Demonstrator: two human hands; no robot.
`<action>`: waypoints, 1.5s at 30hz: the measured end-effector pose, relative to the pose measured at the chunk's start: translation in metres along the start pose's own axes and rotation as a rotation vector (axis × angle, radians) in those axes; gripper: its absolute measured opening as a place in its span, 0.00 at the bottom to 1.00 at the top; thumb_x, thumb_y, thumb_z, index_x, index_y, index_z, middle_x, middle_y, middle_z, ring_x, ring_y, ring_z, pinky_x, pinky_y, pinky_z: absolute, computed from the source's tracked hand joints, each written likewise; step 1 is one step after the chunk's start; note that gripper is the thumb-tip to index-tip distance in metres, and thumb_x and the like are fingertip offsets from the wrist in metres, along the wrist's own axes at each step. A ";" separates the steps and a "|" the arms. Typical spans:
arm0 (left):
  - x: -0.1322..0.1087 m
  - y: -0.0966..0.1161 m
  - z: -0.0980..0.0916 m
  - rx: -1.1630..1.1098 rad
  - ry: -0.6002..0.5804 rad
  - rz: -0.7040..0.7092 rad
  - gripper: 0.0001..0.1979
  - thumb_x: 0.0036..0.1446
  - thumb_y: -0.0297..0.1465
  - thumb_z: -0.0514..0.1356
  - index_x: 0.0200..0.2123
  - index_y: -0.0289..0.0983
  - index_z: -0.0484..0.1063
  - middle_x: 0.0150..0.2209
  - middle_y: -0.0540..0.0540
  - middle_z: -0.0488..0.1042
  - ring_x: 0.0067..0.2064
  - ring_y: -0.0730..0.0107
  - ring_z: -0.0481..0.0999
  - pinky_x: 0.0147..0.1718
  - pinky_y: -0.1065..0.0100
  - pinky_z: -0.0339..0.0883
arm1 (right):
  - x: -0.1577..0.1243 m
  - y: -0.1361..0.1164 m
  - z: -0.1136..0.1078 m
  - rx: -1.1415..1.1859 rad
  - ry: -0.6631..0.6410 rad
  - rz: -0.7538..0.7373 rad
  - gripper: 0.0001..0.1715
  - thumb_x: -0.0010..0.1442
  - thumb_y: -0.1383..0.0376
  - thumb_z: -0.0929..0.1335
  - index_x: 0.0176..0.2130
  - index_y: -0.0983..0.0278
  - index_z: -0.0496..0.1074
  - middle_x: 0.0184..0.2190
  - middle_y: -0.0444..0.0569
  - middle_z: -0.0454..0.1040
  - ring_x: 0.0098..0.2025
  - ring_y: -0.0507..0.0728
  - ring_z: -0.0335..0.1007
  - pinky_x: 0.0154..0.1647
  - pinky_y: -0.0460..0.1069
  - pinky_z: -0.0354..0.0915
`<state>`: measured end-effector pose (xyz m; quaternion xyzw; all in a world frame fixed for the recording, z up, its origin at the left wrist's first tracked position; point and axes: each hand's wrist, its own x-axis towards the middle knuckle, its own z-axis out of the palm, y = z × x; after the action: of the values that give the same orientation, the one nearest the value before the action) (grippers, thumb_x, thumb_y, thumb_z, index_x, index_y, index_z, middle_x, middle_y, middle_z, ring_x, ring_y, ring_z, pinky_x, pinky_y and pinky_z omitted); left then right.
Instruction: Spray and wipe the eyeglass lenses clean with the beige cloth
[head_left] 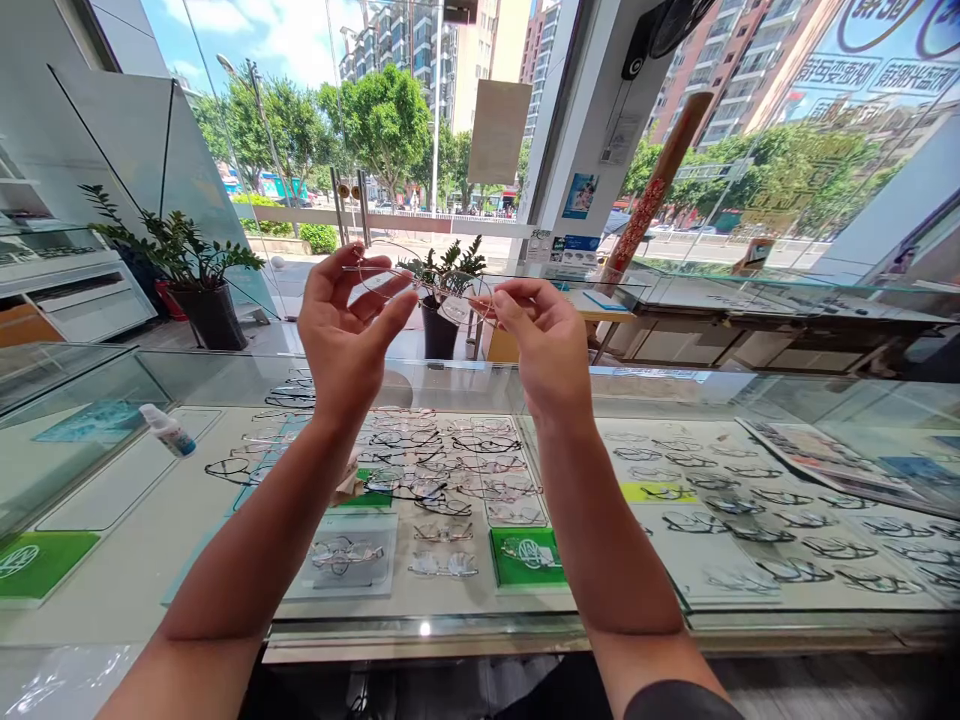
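Thin wire glasses (pixel 420 285) with clear lenses, held up above glass table (pixel 675 400), long axis left-right, left hand (pixel 349 320) grip and right hand (pixel 544 340) grip each pinched on an end

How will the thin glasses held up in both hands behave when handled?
The glasses look thin-wired, so probably very light and springy. The left hand and right hand pinch them by fingertips only, suggesting they bend easily. The clear lenses likely smudge.
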<state>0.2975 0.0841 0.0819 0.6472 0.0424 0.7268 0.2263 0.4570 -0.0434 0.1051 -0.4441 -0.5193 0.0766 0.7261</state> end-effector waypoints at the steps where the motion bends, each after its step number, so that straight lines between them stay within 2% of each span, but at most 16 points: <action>1: 0.002 0.001 -0.001 -0.007 0.002 0.003 0.37 0.60 0.59 0.73 0.63 0.48 0.69 0.57 0.42 0.81 0.60 0.53 0.85 0.62 0.52 0.83 | 0.000 -0.001 0.000 0.000 -0.010 0.009 0.08 0.66 0.56 0.73 0.43 0.56 0.75 0.42 0.48 0.86 0.50 0.61 0.87 0.58 0.60 0.81; 5: 0.013 0.005 -0.011 -0.018 -0.072 -0.022 0.39 0.51 0.61 0.76 0.59 0.50 0.73 0.54 0.45 0.82 0.56 0.52 0.87 0.59 0.50 0.86 | 0.000 -0.006 -0.007 0.012 -0.073 0.035 0.06 0.64 0.60 0.74 0.42 0.57 0.77 0.42 0.47 0.86 0.50 0.60 0.86 0.59 0.60 0.80; 9: 0.026 0.007 -0.023 0.010 -0.297 -0.118 0.44 0.40 0.57 0.83 0.57 0.47 0.77 0.50 0.49 0.84 0.50 0.57 0.89 0.50 0.57 0.89 | 0.002 -0.012 -0.015 -0.073 -0.252 0.021 0.09 0.66 0.57 0.73 0.43 0.57 0.81 0.46 0.46 0.85 0.54 0.58 0.83 0.61 0.57 0.77; 11: 0.031 0.011 -0.026 0.019 -0.385 -0.147 0.43 0.44 0.55 0.82 0.58 0.41 0.77 0.48 0.51 0.84 0.49 0.62 0.89 0.50 0.61 0.89 | 0.002 -0.013 -0.016 -0.097 -0.376 0.053 0.12 0.66 0.54 0.74 0.42 0.58 0.81 0.44 0.46 0.85 0.53 0.58 0.81 0.60 0.57 0.77; 13: 0.034 0.018 -0.027 0.026 -0.464 -0.208 0.41 0.51 0.54 0.79 0.60 0.37 0.76 0.49 0.51 0.84 0.49 0.63 0.90 0.52 0.60 0.87 | 0.002 -0.014 -0.015 -0.091 -0.453 0.080 0.14 0.66 0.51 0.75 0.41 0.59 0.82 0.42 0.46 0.85 0.52 0.58 0.81 0.58 0.57 0.78; 16: 0.036 0.027 -0.027 -0.024 -0.516 -0.340 0.35 0.61 0.50 0.74 0.63 0.34 0.75 0.51 0.49 0.83 0.52 0.57 0.89 0.54 0.53 0.86 | 0.001 -0.014 -0.013 -0.051 -0.494 0.104 0.17 0.65 0.50 0.76 0.39 0.61 0.82 0.41 0.47 0.85 0.49 0.58 0.81 0.57 0.57 0.78; 19: 0.035 0.024 -0.026 -0.107 -0.547 -0.335 0.32 0.66 0.46 0.71 0.65 0.35 0.74 0.52 0.47 0.83 0.55 0.56 0.88 0.55 0.48 0.84 | 0.001 -0.015 -0.012 -0.015 -0.509 0.116 0.20 0.62 0.48 0.79 0.38 0.62 0.83 0.40 0.49 0.85 0.47 0.58 0.81 0.54 0.57 0.79; 23: 0.031 0.011 -0.023 -0.198 -0.572 -0.209 0.46 0.46 0.45 0.85 0.65 0.38 0.74 0.54 0.41 0.84 0.53 0.56 0.87 0.55 0.53 0.85 | 0.002 -0.014 -0.011 -0.006 -0.505 0.123 0.22 0.61 0.46 0.79 0.38 0.63 0.84 0.38 0.51 0.85 0.47 0.60 0.82 0.51 0.57 0.80; 26: 0.026 0.008 -0.019 -0.202 -0.574 -0.179 0.47 0.45 0.49 0.84 0.64 0.41 0.73 0.55 0.41 0.83 0.52 0.59 0.85 0.53 0.57 0.84 | 0.003 -0.011 -0.011 -0.010 -0.487 0.115 0.20 0.61 0.48 0.79 0.38 0.62 0.85 0.38 0.51 0.85 0.46 0.60 0.82 0.51 0.57 0.80; 28: 0.023 0.010 -0.016 -0.171 -0.535 -0.167 0.45 0.46 0.52 0.83 0.63 0.44 0.73 0.56 0.42 0.83 0.52 0.59 0.85 0.51 0.59 0.82 | 0.004 -0.008 -0.011 -0.030 -0.454 0.111 0.18 0.62 0.50 0.79 0.38 0.62 0.85 0.38 0.50 0.85 0.46 0.60 0.82 0.51 0.57 0.79; 30: 0.019 0.013 -0.014 -0.114 -0.409 -0.128 0.38 0.49 0.54 0.81 0.57 0.46 0.75 0.54 0.44 0.82 0.52 0.61 0.85 0.48 0.62 0.80 | 0.005 -0.005 -0.011 -0.058 -0.401 0.101 0.17 0.63 0.50 0.79 0.38 0.61 0.85 0.38 0.50 0.85 0.46 0.60 0.81 0.51 0.58 0.79; 32: 0.015 0.018 -0.011 -0.049 -0.232 -0.055 0.26 0.55 0.53 0.78 0.47 0.44 0.77 0.46 0.47 0.82 0.47 0.64 0.84 0.44 0.64 0.76 | 0.005 -0.001 -0.011 -0.090 -0.340 0.072 0.17 0.64 0.50 0.78 0.38 0.61 0.84 0.38 0.50 0.85 0.46 0.60 0.82 0.50 0.58 0.79; 34: 0.011 0.024 -0.009 0.007 -0.149 -0.006 0.20 0.61 0.51 0.75 0.38 0.42 0.76 0.37 0.49 0.79 0.39 0.69 0.80 0.38 0.65 0.72 | 0.004 0.003 -0.009 -0.142 -0.272 0.037 0.17 0.65 0.49 0.78 0.38 0.60 0.84 0.36 0.49 0.84 0.45 0.60 0.82 0.48 0.57 0.79; 36: 0.006 0.031 -0.005 0.063 -0.214 -0.040 0.19 0.64 0.49 0.73 0.34 0.41 0.75 0.32 0.50 0.76 0.33 0.71 0.76 0.34 0.65 0.69 | 0.002 0.004 -0.007 -0.206 -0.211 -0.002 0.17 0.65 0.49 0.77 0.38 0.60 0.84 0.35 0.49 0.84 0.43 0.60 0.82 0.46 0.57 0.78; 40: -0.004 0.045 0.005 0.130 -0.382 -0.204 0.19 0.69 0.49 0.69 0.36 0.39 0.80 0.28 0.50 0.75 0.30 0.73 0.73 0.29 0.67 0.66 | -0.005 0.001 0.000 -0.295 -0.137 -0.090 0.14 0.68 0.52 0.75 0.38 0.60 0.84 0.36 0.48 0.86 0.41 0.59 0.82 0.48 0.57 0.78; 45: -0.009 0.048 0.013 0.088 -0.411 -0.326 0.20 0.67 0.48 0.70 0.35 0.37 0.83 0.26 0.49 0.75 0.28 0.74 0.71 0.28 0.69 0.64 | -0.011 -0.005 0.005 -0.394 -0.120 -0.155 0.06 0.67 0.62 0.74 0.39 0.61 0.84 0.40 0.48 0.87 0.41 0.59 0.83 0.49 0.58 0.77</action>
<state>0.2975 0.0346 0.0930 0.7751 0.1308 0.5313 0.3159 0.4460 -0.0494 0.1011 -0.5308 -0.5992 -0.0559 0.5967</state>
